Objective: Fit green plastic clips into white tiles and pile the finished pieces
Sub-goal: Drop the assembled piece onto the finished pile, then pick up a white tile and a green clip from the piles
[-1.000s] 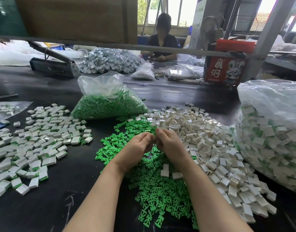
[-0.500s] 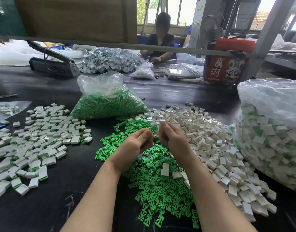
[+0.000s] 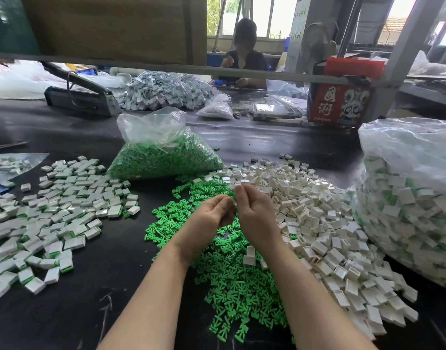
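Note:
My left hand and my right hand meet fingertip to fingertip above the loose green clips spread in the middle of the black table. Both have curled fingers pinching one small white tile, of which only a sliver shows; any clip in it is hidden by my fingers. The heap of empty white tiles lies just to the right of my hands. Finished tiles with green edges are scattered on the left.
A clear bag of green clips stands behind the loose ones. A big clear bag of finished pieces fills the right side. Farther back are a heat sealer, a red carton and a seated person.
Both hands have stayed joined and drifted a little farther from me toward the white heap, fingers working at the piece between them.

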Available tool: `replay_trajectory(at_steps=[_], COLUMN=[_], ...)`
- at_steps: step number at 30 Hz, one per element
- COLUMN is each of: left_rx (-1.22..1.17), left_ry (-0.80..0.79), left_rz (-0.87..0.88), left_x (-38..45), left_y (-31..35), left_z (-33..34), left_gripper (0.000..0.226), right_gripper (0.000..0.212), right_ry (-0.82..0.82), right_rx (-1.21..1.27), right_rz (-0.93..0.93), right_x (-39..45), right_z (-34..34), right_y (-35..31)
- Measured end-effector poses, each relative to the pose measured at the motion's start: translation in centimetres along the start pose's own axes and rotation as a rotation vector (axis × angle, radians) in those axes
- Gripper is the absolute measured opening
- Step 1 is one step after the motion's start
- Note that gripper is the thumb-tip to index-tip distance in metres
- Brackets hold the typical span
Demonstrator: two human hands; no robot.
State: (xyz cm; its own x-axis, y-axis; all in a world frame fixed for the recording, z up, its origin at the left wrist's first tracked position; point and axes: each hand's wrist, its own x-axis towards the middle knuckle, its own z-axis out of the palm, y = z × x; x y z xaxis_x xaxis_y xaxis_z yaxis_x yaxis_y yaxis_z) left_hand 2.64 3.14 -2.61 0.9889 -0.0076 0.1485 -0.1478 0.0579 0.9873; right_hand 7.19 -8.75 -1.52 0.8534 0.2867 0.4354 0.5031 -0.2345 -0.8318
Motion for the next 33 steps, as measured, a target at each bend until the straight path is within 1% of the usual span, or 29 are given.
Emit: replay_trajectory(at_steps=[1, 2, 5, 8, 14, 19, 23, 26, 27, 30, 33], left_rx=[-0.009, -0.017, -0.026, -0.025, -0.038, -0.042, -0.053, -0.004, 0.026, 0.11, 0.166], left_ry=[-0.004, 0.001, 0.029, 0.05, 0.077, 0.076, 0.045, 0.032, 0.03, 0.027, 0.038], left_rz=[0.001, 0.005, -0.002, 0.0, 0.041, 0.054, 0.045, 0.019, 0.01, -0.001, -0.015], left_x=[0.0, 0.1, 0.3, 0.3, 0.3, 0.4, 0.2, 0.2, 0.2, 0.1, 0.1], left_y=[0.1, 0.1, -0.3, -0.5, -0.2, -0.2, -0.1, 0.2, 0.3, 0.1, 0.0], left_z=[0.1, 0.2, 0.4, 0.7, 1.2, 1.6, 1.2, 0.5, 0.3, -0.1, -0.3], left_gripper=[0.046, 0.046, 0.028, 0.028, 0.027, 0.026, 0.027, 0.043, 0.043, 0.026, 0.025], right_gripper=[0.035, 0.034, 0.034, 0.034, 0.033, 0.034, 0.034, 0.033, 0.033, 0.033, 0.034], right_ry=[0.033, 0.063, 0.145, 0.206, 0.265, 0.294, 0.232, 0.146, 0.119, 0.056, -0.01], right_rx=[0.0, 0.004, 0.033, 0.045, 0.108, 0.153, 0.111, 0.066, 0.061, 0.049, 0.052], right_rz=[0.007, 0.013, 0.024, 0.027, 0.016, 0.049, 0.022, -0.001, -0.001, 0.0, -0.004], right_x=[-0.1, -0.3, -0.5, -0.6, -0.8, -0.7, -0.7, -0.4, -0.4, -0.2, -0.1], right_z=[0.3, 0.5, 1.0, 1.3, 1.6, 1.9, 1.5, 1.1, 0.9, 0.7, 0.3], right_y=[-0.1, -0.1, -0.1, -0.1, 0.1, 0.3, 0.5, 0.5, 0.6, 0.6, 0.6])
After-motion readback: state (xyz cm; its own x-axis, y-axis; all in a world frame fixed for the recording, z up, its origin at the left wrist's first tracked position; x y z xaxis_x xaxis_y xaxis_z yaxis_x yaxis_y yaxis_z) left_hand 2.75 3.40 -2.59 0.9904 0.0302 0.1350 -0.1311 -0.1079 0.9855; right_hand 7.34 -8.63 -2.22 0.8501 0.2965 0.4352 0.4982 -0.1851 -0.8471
